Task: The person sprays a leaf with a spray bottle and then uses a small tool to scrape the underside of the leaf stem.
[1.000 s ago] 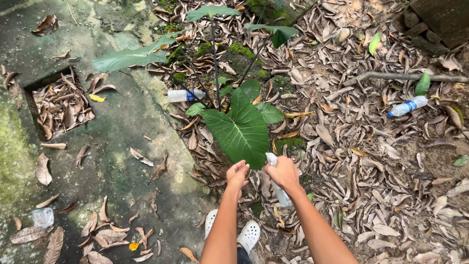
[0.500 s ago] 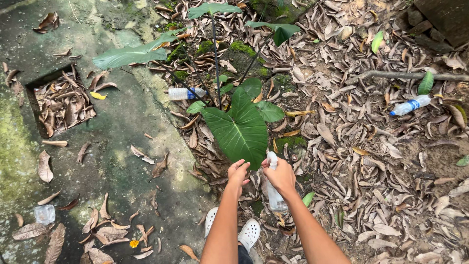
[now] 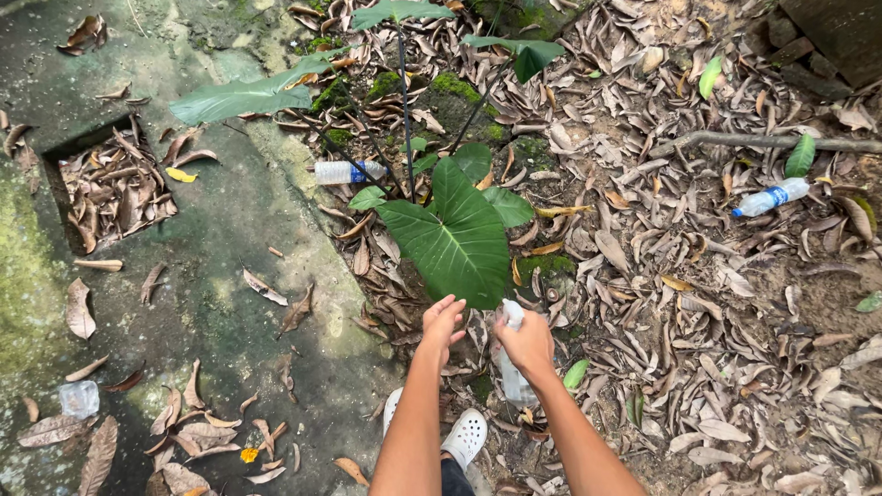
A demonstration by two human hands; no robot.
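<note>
Two hands out front. Right hand [image 3: 526, 344] clamped on clear plastic bottle [image 3: 511, 363], cap end up, body hanging below fist, just beside big green leaf [image 3: 457, 241]. Left hand [image 3: 443, 321] empty, fingers loosely apart, near leaf edge. Ground: dry leaf litter [image 3: 698, 303] right, mossy concrete slab [image 3: 230, 303] left. Two more bottles lie apart: one by plant stems [image 3: 349, 172], one far right [image 3: 770, 197]. Outdoors, daylight.

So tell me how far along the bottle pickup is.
Done: one clear plastic bottle is off the ground, held in the right hand. In hand: the left hand hovers open beside its cap, just under the big green leaf. Left: a bottle by the plant stems, another bottle among dry leaves on the right, and a crushed cup on the concrete.
</note>
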